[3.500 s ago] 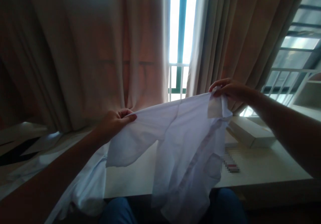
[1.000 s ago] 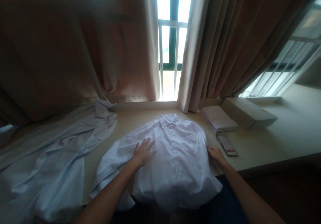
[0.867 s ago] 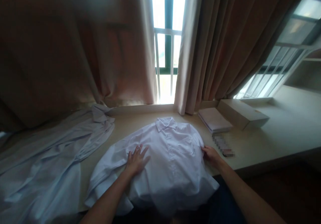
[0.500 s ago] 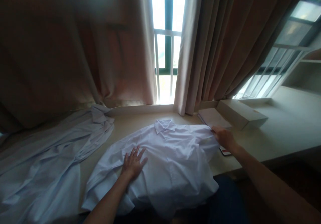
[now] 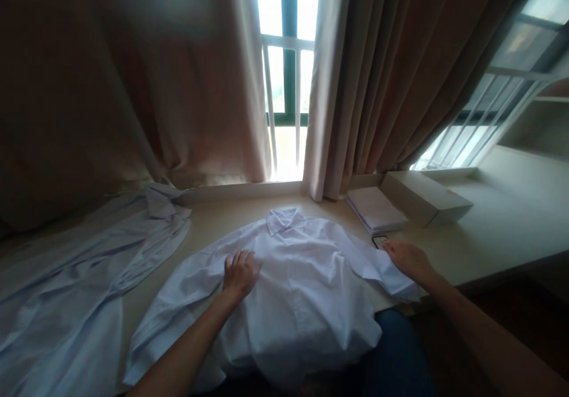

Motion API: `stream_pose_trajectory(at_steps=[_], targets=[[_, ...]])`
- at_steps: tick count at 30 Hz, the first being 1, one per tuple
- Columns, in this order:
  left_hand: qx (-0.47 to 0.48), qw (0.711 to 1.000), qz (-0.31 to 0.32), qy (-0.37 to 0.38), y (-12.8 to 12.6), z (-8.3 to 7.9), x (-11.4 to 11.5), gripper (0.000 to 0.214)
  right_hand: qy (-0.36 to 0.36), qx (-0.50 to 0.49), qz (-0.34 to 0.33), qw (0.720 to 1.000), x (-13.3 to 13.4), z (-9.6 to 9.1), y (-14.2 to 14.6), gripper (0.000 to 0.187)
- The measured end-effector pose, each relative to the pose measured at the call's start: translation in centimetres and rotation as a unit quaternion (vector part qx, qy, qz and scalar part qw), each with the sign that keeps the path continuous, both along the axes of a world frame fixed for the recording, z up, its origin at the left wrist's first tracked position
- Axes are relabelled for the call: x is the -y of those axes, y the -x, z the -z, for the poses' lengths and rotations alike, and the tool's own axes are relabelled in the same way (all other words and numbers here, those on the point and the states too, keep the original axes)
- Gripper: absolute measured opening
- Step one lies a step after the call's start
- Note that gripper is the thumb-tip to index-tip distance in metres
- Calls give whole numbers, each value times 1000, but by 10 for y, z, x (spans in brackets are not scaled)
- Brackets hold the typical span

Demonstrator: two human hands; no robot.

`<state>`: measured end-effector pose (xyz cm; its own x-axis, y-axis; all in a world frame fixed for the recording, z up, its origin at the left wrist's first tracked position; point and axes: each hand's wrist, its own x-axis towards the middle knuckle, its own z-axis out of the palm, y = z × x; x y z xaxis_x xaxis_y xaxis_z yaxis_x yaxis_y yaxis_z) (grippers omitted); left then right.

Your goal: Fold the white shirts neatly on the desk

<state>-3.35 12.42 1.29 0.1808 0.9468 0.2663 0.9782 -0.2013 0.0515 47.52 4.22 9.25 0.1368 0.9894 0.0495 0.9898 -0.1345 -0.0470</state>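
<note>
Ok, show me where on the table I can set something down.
The widest bare patch of table is right of the right hand, in front of the box. A narrower strip lies between the crumpled clothing and the spread shirt. It's crowded where the sleeve, right hand, phone and white stack sit close together.

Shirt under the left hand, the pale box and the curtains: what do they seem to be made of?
Shirt: thin, matte woven cloth, maybe cotton or a blend; it creases softly.
Box: possibly cardboard, smooth and pale; flat faces, straight edges.
Curtains: heavier-looking fabric with perhaps a slight sheen; deep folds, and they block much daylight.
</note>
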Motion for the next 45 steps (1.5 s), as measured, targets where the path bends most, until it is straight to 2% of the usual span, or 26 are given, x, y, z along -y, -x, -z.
stream_pose_trajectory(at_steps=[2, 6, 10, 13, 15, 17, 20, 22, 24, 27, 28, 29, 31, 33, 36, 39, 41, 45], targets=[[13, 998, 61, -15, -35, -13, -14, 42, -22, -12, 41, 999, 3, 19, -35, 36], [38, 984, 173, 34, -117, -27, -50, 38, -30, -100, 135, 985, 17, 64, -100, 43], [41, 973, 208, 92, -187, -18, -94, 39, -4, -277, 228, 933, 39, 99, -125, 41], [36, 967, 216, 126, -222, -3, -123, 43, -20, -408, 224, 885, 51, 109, -123, 51], [31, 964, 217, 151, -237, 9, -139, 47, -19, -446, 207, 871, 55, 109, -120, 60], [24, 961, 212, 173, -246, 18, -151, 52, 1, -433, 186, 882, 56, 107, -118, 58], [19, 960, 200, 197, -253, 28, -166, 58, 51, -361, 164, 917, 55, 102, -116, 31], [17, 957, 197, 212, -254, 31, -174, 63, 57, -334, 150, 929, 56, 95, -115, 14], [17, 955, 193, 224, -252, 32, -180, 65, 37, -371, 136, 918, 59, 85, -113, 12], [21, 956, 176, 234, -246, 34, -183, 65, 6, -464, 142, 875, 69, 71, -111, 17], [24, 956, 171, 236, -244, 35, -183, 63, -3, -458, 150, 876, 74, 68, -111, 18], [27, 957, 168, 235, -243, 36, -182, 61, -19, -424, 160, 891, 79, 65, -111, 17], [32, 959, 167, 227, -241, 39, -180, 60, -77, -271, 175, 943, 92, 62, -115, 12], [31, 962, 170, 213, -239, 40, -178, 62, -135, -108, 179, 968, 106, 59, -124, 13], [24, 963, 174, 206, -239, 41, -176, 66, -181, 74, 155, 968, 125, 54, -145, 22], [20, 961, 180, 208, -238, 39, -175, 68, -191, 225, 129, 947, 134, 50, -165, 19], [21, 961, 182, 208, -236, 38, -177, 69, -186, 265, 123, 938, 132, 50, -175, 18], [24, 955, 195, 223, -235, 29, -180, 73, -193, 285, 136, 929, 119, 51, -186, 19]])
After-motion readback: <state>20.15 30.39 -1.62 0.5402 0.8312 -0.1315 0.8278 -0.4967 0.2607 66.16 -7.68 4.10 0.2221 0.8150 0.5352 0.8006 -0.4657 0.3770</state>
